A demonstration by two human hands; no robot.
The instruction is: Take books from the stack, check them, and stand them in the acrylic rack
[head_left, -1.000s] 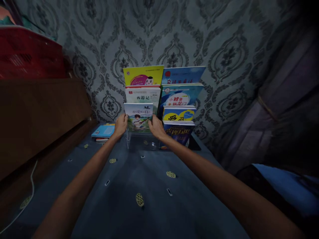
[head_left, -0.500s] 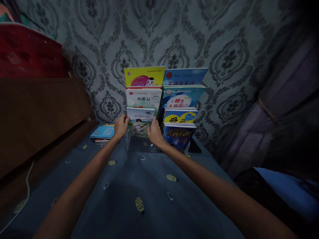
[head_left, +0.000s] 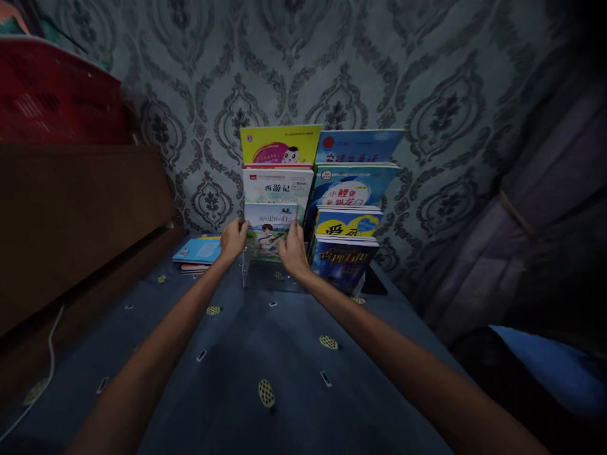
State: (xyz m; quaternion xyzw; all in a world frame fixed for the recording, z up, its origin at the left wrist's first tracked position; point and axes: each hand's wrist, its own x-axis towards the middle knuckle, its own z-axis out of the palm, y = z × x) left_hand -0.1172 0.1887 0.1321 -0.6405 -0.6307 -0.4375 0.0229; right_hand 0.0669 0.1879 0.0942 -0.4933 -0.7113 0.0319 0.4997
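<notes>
Two bare arms reach forward over a dark blue cloth (head_left: 265, 341) dotted with small pale patches, toward a clear stepped book rack (head_left: 265, 278) that stands at the far edge of the cloth, against a grey patterned wall (head_left: 427, 95). The left hand (head_left: 233, 240) grips the left edge of a picture book (head_left: 269, 229) with a pale green cover showing a child, fingers curled round the edge. The right hand (head_left: 293, 249) holds the same book by its right edge, fingers pressed flat against the cover. The book stands upright in the front left slot of the rack, its lower part behind the clear front panel. Behind it in the same column rise a white book (head_left: 277, 185) and, highest, a yellow book (head_left: 279, 145). Just beside to the right, touching the right hand's side of the rack, stands a second column: a dark blue book (head_left: 344, 262) in front, then a yellow and blue book (head_left: 348, 222), a light blue book (head_left: 353, 184), and a blue book (head_left: 360, 145) at the back. Near the far left corner of the cloth a small stack of thin blue booklets (head_left: 196, 251) lies flat. A brown wooden board (head_left: 71, 221) runs along the left edge, with a red crate (head_left: 52, 95) on top of it, and a pale cable (head_left: 45, 373) trails down at the near left. Dark curtains (head_left: 535, 208) hang on the right.
</notes>
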